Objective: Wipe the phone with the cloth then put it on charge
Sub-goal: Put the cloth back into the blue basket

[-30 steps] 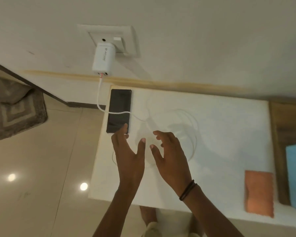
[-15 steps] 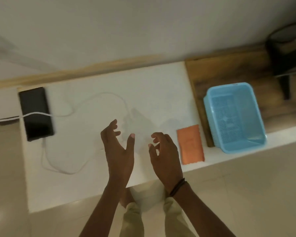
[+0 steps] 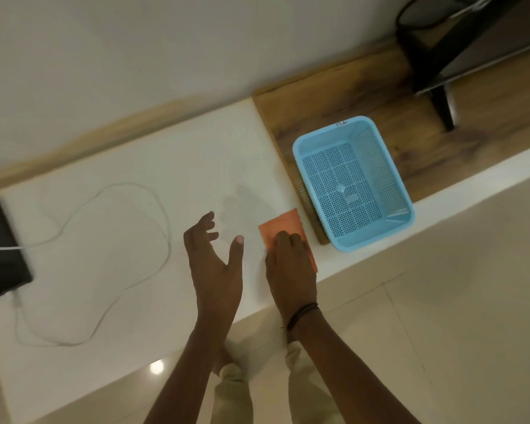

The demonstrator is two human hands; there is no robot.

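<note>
The black phone (image 3: 0, 249) lies flat at the far left edge of the white counter (image 3: 129, 166), with the white charging cable (image 3: 110, 261) plugged into its near end and looping across the counter. The folded orange cloth (image 3: 283, 223) lies near the counter's front edge, just left of the blue basket. My right hand (image 3: 288, 264) rests on top of the cloth, fingers bent down onto it and covering its near half. My left hand (image 3: 213, 258) hovers open above the counter, left of the cloth, holding nothing.
An empty blue perforated plastic basket (image 3: 354, 182) stands on a wooden board (image 3: 325, 96) at the right. A dark stand and black wire bin (image 3: 441, 32) are at the back right. Tiled floor lies below the counter's front edge.
The view swung right, away from the phone and wall charger. My right hand moved right from mid-air onto the orange cloth. My left hand followed, staying open above the counter.
</note>
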